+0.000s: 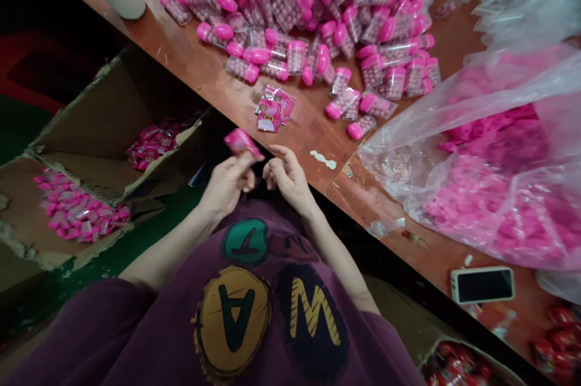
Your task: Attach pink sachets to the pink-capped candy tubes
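Observation:
My left hand (228,185) pinches a small glossy pink packet (240,142) between thumb and fingers, over the gap just off the table edge. The packet is smeared, so its print cannot be read. Close beside it, my right hand (289,180) has its fingers loosely bent and apart, with nothing visible in them. A few printed pink sachets (275,109) lie on the table just beyond both hands. Past them is a large heap of clear little bottles (296,58) with pink caps, filled with pale pink balls.
An open carton (86,126) at left contains pink packets (152,141); capped bottles (82,207) lie on its flap. On the right, a clear plastic bag (403,150) holds pink caps (494,192). A phone (482,285) lies near the table edge; red packages (456,365) sit below.

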Available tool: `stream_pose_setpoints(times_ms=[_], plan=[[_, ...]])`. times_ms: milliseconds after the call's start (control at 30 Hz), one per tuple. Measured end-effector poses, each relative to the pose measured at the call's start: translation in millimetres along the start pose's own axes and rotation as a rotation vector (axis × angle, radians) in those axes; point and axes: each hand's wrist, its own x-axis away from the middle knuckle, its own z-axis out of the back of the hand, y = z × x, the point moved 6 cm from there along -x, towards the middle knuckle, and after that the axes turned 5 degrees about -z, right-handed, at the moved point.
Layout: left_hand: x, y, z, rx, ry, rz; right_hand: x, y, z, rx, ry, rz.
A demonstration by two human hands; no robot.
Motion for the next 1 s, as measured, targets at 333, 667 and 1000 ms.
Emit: stream_pose_setpoints(times_ms=[333, 667, 1000], plan=[[-15.1, 5.6, 69.1, 0.055, 0.370, -0.044, -74.4, -60.4, 132.1, 1.084, 0.849, 0.144], [-48.5, 33.8, -51.5, -1.120, -0.003, -0.743, -44.9, -45.2, 103.9, 1.405, 0.737, -0.004], [-30.8, 1.6, -37.7, -1.133, -0.093, -0.708, -28.7, -38.4, 25.2, 1.195, 0.418, 0.168]])
